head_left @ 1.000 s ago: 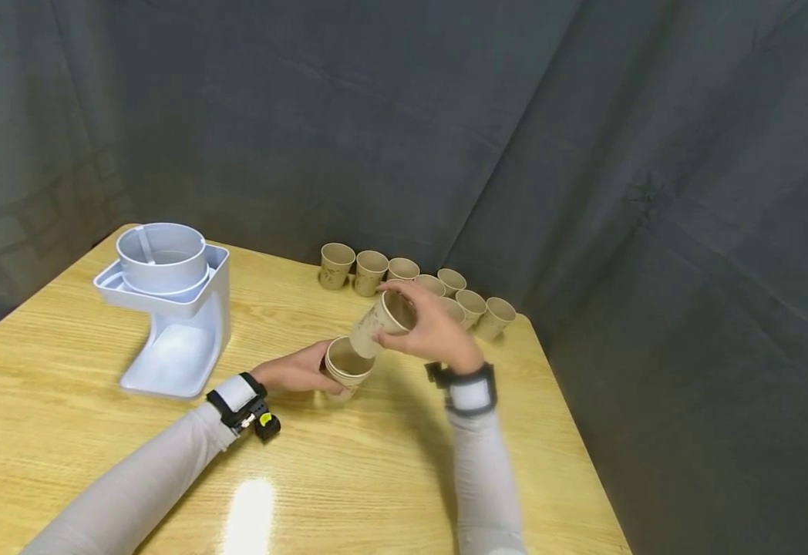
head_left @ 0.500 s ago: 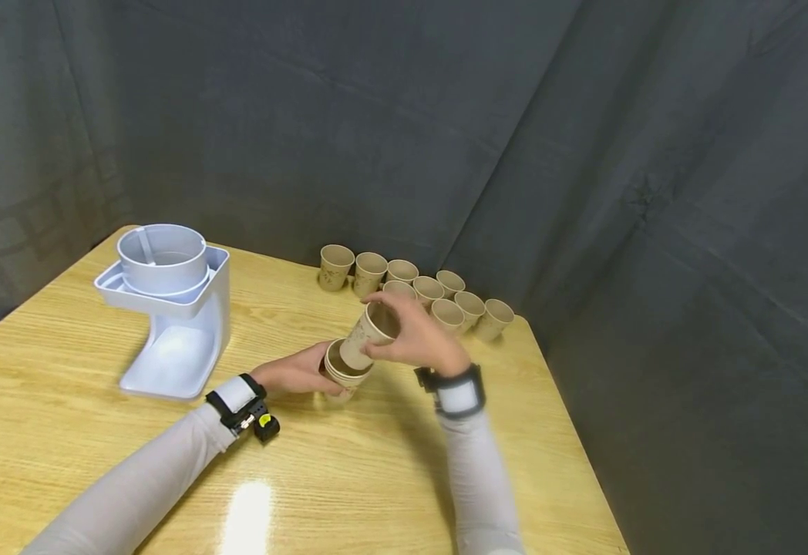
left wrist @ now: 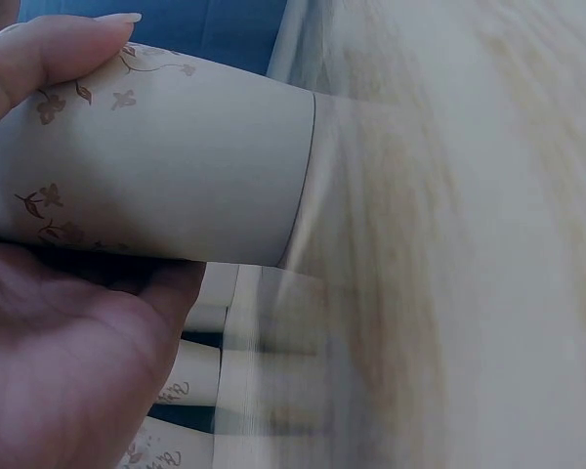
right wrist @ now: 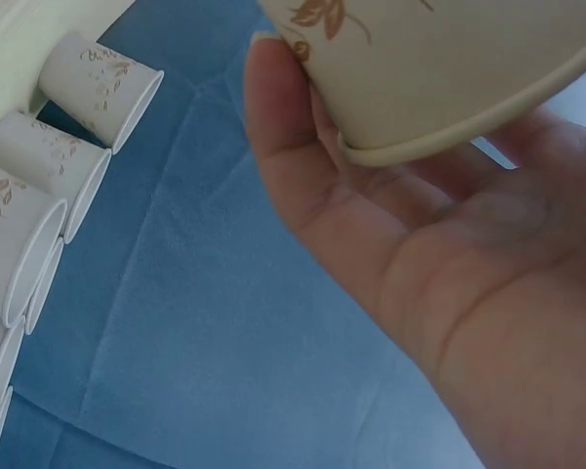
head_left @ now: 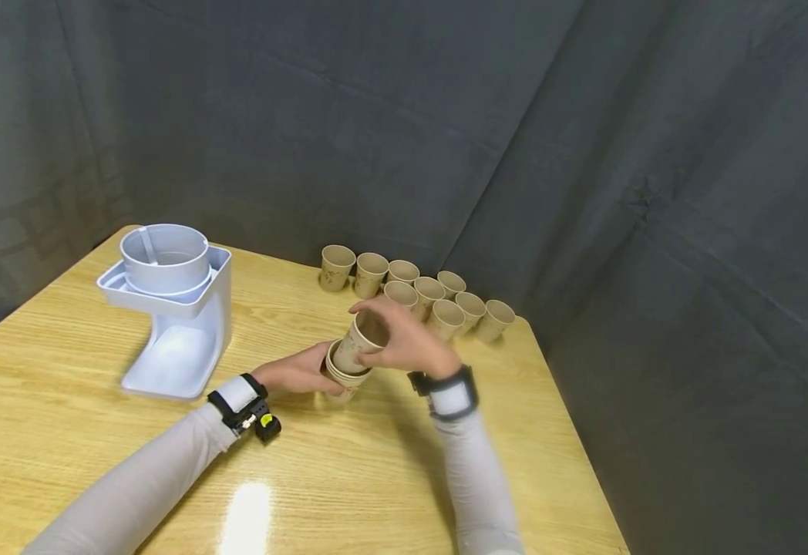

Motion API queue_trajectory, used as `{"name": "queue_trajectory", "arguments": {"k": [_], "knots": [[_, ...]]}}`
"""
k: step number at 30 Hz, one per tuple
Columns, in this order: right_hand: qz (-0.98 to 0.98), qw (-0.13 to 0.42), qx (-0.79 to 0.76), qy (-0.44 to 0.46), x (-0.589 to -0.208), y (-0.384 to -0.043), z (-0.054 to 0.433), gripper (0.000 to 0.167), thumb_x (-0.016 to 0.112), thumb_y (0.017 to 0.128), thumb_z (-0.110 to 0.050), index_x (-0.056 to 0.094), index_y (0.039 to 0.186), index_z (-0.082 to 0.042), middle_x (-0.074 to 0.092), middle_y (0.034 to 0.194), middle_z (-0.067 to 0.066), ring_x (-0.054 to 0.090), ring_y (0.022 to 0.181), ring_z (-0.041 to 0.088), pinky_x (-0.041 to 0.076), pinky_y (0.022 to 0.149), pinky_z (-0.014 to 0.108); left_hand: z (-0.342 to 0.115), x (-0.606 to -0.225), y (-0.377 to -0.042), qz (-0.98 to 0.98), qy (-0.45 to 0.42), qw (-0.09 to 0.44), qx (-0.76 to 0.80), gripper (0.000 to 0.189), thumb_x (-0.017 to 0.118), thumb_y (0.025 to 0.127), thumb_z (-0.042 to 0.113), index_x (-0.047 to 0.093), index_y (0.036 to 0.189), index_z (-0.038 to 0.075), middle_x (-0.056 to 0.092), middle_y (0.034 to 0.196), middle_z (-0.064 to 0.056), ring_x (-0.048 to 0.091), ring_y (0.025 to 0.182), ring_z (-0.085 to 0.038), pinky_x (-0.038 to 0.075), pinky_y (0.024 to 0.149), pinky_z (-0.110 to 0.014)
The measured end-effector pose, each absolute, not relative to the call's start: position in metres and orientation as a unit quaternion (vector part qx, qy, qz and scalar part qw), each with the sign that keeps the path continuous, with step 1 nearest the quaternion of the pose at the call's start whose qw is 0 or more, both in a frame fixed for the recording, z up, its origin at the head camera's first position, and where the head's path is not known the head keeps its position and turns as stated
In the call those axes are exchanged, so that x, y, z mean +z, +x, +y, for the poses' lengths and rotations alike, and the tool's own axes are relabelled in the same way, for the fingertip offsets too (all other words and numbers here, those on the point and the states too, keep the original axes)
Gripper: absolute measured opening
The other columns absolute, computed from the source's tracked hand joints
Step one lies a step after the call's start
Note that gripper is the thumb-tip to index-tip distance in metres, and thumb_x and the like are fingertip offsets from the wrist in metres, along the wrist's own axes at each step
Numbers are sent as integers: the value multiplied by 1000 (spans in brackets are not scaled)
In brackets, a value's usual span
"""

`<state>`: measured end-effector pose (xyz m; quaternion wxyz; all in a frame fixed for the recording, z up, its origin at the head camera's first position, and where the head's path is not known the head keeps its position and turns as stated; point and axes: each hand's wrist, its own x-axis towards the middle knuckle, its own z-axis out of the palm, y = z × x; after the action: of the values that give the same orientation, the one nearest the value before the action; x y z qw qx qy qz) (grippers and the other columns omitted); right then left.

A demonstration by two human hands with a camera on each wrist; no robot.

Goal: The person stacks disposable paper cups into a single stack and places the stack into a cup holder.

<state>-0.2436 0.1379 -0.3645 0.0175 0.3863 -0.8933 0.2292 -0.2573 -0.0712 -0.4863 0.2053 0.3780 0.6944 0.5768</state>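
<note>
Slightly above the table, my left hand [head_left: 303, 371] grips a short stack of nested beige paper cups [head_left: 348, 378], fingers and thumb around the side. In the left wrist view the lowest cup [left wrist: 186, 161] shows a brown flower print, its base close over the wood. My right hand [head_left: 411, 339] holds a single paper cup [head_left: 354, 348] near its rim, thumb on one side and fingers on the other. That cup is tilted, its mouth toward my right palm and its bottom end inside the stack's top. In the right wrist view its rolled rim [right wrist: 469, 137] lies by the palm.
Several upright paper cups [head_left: 338, 266] stand in a cluster at the table's back right. On the left is a white stand [head_left: 189, 339] bearing a round open container [head_left: 164, 266]. Dark curtains [head_left: 307, 116] hang behind and to the right of the wooden table [head_left: 334, 478].
My right hand has moved left and slightly down, bringing its cup from above the stack's rim into the stack's mouth. The left hand and its stack have stayed in place.
</note>
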Motion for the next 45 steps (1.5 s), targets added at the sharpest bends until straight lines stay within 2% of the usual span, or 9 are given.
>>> {"name": "queue_trajectory", "arguments": {"k": [9, 18, 29, 37, 40, 45], "knots": [[-893, 1, 212, 396, -370, -244, 133, 70, 87, 69, -25, 54, 131, -17, 58, 127, 4, 53, 116, 15, 48, 96, 30, -70, -485, -256, 687, 377, 212, 584, 72, 75, 77, 6, 39, 140, 6, 57, 130, -10, 55, 118, -22, 37, 110, -43], [-904, -13, 167, 394, -372, -243, 125, 75, 87, 67, -31, 56, 134, -15, 60, 126, 1, 55, 112, 15, 49, 92, 27, -71, -483, -255, 689, 357, 223, 589, 76, 76, 77, 6, 37, 141, 10, 56, 131, -6, 53, 120, -21, 36, 111, -42], [-904, -23, 162, 396, -374, -241, 122, 67, 81, 72, -37, 59, 131, -13, 64, 116, 0, 58, 102, 16, 50, 83, 25, -71, -482, -255, 706, 365, 209, 569, 68, 77, 78, 10, 43, 137, 11, 57, 131, -4, 53, 121, -19, 35, 111, -44], [-910, -6, 144, 390, -375, -239, 121, 64, 79, 72, -41, 62, 130, -19, 58, 114, -3, 52, 101, 11, 48, 86, 24, -72, -480, -253, 723, 355, 209, 554, 61, 78, 77, 14, 48, 130, 16, 59, 125, 0, 54, 117, -18, 38, 107, -41], [-905, -4, 149, 399, -376, -239, 120, 63, 79, 73, -38, 62, 129, -16, 57, 111, -3, 53, 99, 9, 48, 85, 22, -72, -480, -254, 727, 359, 207, 548, 58, 78, 77, 13, 50, 128, 16, 60, 122, 1, 55, 115, -18, 39, 106, -40], [-909, -12, 128, 398, -377, -239, 117, 65, 80, 73, -39, 61, 130, -14, 61, 116, 1, 54, 101, 11, 47, 85, 24, -73, -481, -256, 730, 359, 209, 542, 52, 76, 78, 12, 52, 124, 15, 62, 118, 0, 57, 111, -18, 40, 105, -40]]}}
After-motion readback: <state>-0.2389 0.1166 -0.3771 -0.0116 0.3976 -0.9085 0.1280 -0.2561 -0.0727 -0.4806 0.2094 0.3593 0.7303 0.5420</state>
